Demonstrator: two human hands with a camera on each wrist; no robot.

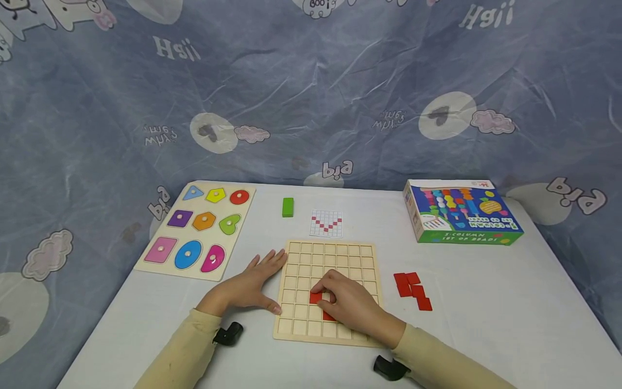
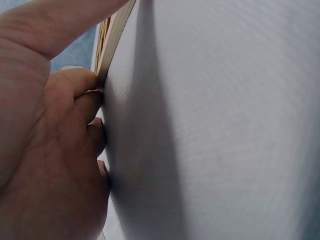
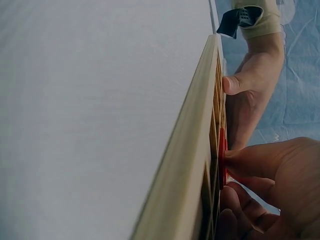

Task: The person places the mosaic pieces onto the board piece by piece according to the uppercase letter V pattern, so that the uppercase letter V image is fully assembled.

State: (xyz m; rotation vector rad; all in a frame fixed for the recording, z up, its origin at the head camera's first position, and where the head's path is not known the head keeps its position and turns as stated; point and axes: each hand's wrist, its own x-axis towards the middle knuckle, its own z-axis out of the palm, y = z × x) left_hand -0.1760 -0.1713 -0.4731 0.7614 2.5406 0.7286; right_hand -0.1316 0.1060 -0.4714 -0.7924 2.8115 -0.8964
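Note:
A wooden grid board (image 1: 303,259) lies flat on the table. My right hand (image 1: 352,305) is over its lower middle, thumb and index finger pinching a red square tile (image 1: 316,297) at the grid. A second red tile (image 1: 328,315) shows below it, partly covered by the hand. Seen from the right wrist, the thumb (image 3: 250,160) presses against red at the board's surface. My left hand (image 1: 248,286) lies with fingers spread at the board's left edge, fingertips and thumb touching it. In the left wrist view, that hand (image 2: 50,145) is beside the board's rim (image 2: 116,37).
Several loose red tiles (image 1: 403,284) lie right of the board. Behind it are a pattern card (image 1: 326,223) with a red V and a green block (image 1: 288,207). A shape puzzle board (image 1: 194,243) stands left, a colourful box (image 1: 464,213) at the back right.

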